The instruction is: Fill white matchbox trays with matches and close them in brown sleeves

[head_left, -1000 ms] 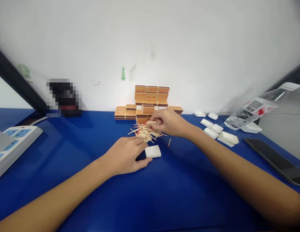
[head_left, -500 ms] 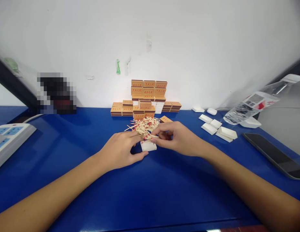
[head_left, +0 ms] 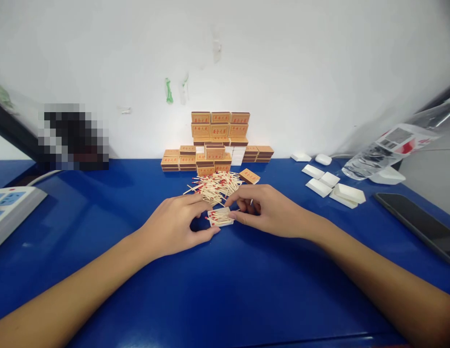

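A small white matchbox tray (head_left: pixel 220 217) lies on the blue table (head_left: pixel 225 290) with several red-tipped matches in it. My left hand (head_left: pixel 174 224) grips the tray's left end between thumb and fingers. My right hand (head_left: pixel 263 209) is at the tray's right end, its fingers curled and pinched on the matches lying in the tray. Just behind both hands lies a loose pile of matches (head_left: pixel 215 186).
Orange matchboxes (head_left: pixel 219 140) are stacked against the white wall, one loose box (head_left: pixel 249 176) in front. Empty white trays (head_left: pixel 331 187) lie at right, with a plastic bottle (head_left: pixel 391 147) and a dark phone (head_left: pixel 420 224). A power strip (head_left: pixel 9 210) sits at left.
My right hand has come back from the match pile to the white tray with matches, and the tray now holds matches. My left hand stayed on the tray. The view shifted slightly.
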Tool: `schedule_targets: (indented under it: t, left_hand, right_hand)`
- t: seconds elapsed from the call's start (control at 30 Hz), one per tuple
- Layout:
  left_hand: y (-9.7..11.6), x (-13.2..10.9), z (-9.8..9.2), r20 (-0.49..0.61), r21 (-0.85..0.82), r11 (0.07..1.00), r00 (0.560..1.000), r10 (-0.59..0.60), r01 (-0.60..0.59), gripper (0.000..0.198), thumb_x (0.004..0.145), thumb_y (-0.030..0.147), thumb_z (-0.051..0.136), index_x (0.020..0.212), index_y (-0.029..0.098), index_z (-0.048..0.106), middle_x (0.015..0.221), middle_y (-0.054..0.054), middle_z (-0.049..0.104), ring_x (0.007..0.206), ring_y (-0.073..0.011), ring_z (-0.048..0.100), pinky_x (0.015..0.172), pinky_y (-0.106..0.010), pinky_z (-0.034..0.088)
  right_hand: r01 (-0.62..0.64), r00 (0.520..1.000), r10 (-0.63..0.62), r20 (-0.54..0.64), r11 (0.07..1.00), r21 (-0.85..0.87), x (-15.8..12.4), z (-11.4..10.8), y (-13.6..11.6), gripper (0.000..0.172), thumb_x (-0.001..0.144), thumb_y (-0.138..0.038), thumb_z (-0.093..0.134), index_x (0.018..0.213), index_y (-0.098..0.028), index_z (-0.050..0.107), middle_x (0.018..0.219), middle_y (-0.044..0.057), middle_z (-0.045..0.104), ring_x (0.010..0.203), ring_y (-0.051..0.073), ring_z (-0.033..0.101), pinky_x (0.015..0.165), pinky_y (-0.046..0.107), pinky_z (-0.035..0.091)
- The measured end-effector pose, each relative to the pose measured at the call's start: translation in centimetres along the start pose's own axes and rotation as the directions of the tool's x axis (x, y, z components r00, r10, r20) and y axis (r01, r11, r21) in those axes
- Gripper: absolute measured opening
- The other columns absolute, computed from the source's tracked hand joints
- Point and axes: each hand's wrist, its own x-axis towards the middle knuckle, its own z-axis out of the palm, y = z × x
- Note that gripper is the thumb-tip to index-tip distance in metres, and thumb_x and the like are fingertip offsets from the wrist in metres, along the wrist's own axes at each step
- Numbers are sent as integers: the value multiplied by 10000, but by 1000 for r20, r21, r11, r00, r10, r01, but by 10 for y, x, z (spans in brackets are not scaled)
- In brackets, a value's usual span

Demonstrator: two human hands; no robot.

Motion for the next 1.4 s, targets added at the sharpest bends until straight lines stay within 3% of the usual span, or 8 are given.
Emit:
schedule_targets:
  t: [0.3, 0.47, 0.6, 0.83, 1.0, 1.13, 1.23, 1.4]
  left_hand:
    - [-1, -2, 1, -14, 29, 999, 999, 29, -29, 338, 937, 412, 750, 1169, 166, 746, 988, -41, 751, 824, -201, 722, 699, -318, 554]
    - [1, -1, 2, -7, 40, 999, 999, 35, -34, 328, 941, 419, 744, 1154, 169, 740, 954, -36, 743, 825, -209, 720, 713, -331, 560]
    - [2, -1, 2, -25, 64, 996, 997, 67, -65, 324, 952, 414, 733, 1149, 157, 733, 950, -42, 746, 832, -217, 727, 723, -343, 571]
    - [5, -2, 2, -3, 72, 993, 996, 92, -91, 300, 979, 419, 694, 1123, 158, 730, 925, -51, 725, 834, -228, 714, 726, -353, 570]
    - [7, -2, 4, -3, 62, 994, 996, 94, -93, 263, 988, 408, 681, 1075, 162, 716, 897, -39, 698, 814, -214, 701, 709, -339, 557]
    - [8, -2, 4, -1, 68, 994, 996, 88, -88, 272, 977, 425, 698, 1039, 160, 720, 914, -45, 714, 824, -221, 710, 694, -341, 552]
    - [9, -2, 3, -16, 73, 993, 995, 95, -94, 280, 978, 425, 701, 1059, 158, 722, 943, -55, 733, 841, -227, 722, 732, -352, 566]
    - [12, -3, 4, -27, 106, 986, 991, 129, -126, 265, 987, 426, 690, 1021, 163, 703, 932, -52, 727, 815, -216, 710, 688, -337, 549]
  right_hand:
    - [-8, 999, 5, -49, 999, -51, 1, 2, 3, 170, 1000, -270, 646, 1150, -212, 700, 1005, 21, 710, 712, 115, 598, 666, 271, 475]
    - [-84, 996, 86, -39, 995, 58, 3, 2, 0, 86, 992, -271, 657, 1016, -212, 715, 898, -2, 724, 707, 124, 605, 646, 270, 465]
    - [-116, 992, 121, -26, 981, 152, 4, -1, -2, 121, 995, -309, 660, 950, -216, 723, 817, -13, 702, 709, 131, 589, 638, 271, 457]
    - [-34, 991, 60, -122, 977, 210, 1, 10, -16, 100, 972, -224, 663, 1004, -218, 757, 947, 9, 759, 763, 131, 632, 637, 263, 473]
    - [4, 999, 11, -46, 950, 312, 2, 15, -25, 207, 1032, -221, 583, 1147, -239, 754, 1050, 6, 804, 872, 143, 703, 695, 267, 500]
    - [-14, 994, 27, -107, 993, 118, 1, 8, -21, 137, 997, -237, 630, 1011, -222, 765, 871, -3, 752, 695, 125, 604, 636, 276, 441]
    - [-18, 997, 11, -82, 996, -87, -1, 2, -17, 96, 929, -239, 696, 852, -200, 739, 778, 6, 671, 692, 139, 561, 653, 293, 416]
    - [-31, 999, 35, 24, 991, -134, -2, 2, -21, 87, 925, -212, 668, 877, -205, 740, 764, 9, 640, 716, 153, 560, 664, 300, 407]
